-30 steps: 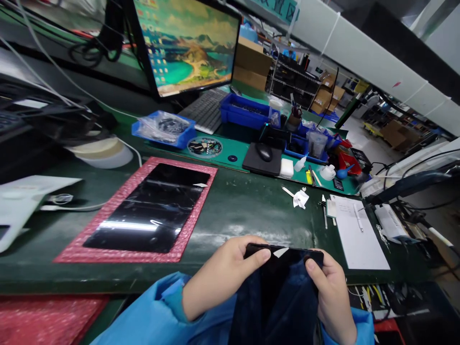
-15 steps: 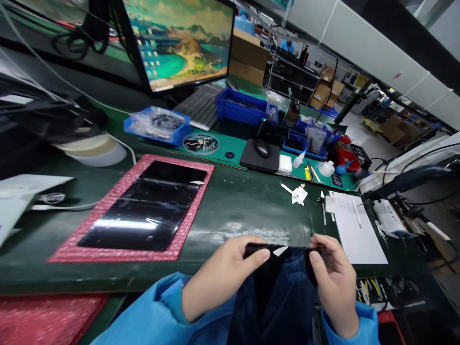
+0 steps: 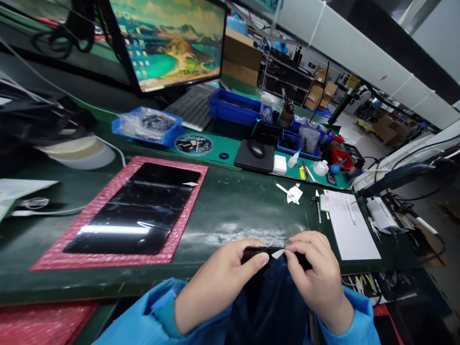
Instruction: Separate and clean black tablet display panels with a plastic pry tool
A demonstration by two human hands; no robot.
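I hold a dark glossy tablet point(image 3: 273, 297) upright in front of me, its top edge near the bench's front edge. My left hand point(image 3: 223, 278) grips its upper left corner, thumb across the front. My right hand point(image 3: 316, 278) is curled over the top edge, its fingertips pinched at a small white film tab point(image 3: 278, 252) on the screen. A second black tablet point(image 3: 138, 208) lies flat on a pink bubble-wrap sheet point(image 3: 72, 247) on the green bench, left of my hands.
A monitor point(image 3: 168, 43), keyboard point(image 3: 194, 105), blue bins point(image 3: 233, 105), a mouse on a black pad point(image 3: 257, 149), small bottles and tools stand at the back. A paper sheet with a pen point(image 3: 350, 223) lies right. A white roll point(image 3: 81, 151) sits left.
My right hand has slid from the tablet's upper right corner leftward along the top edge to the white tab. The view has shifted slightly right.
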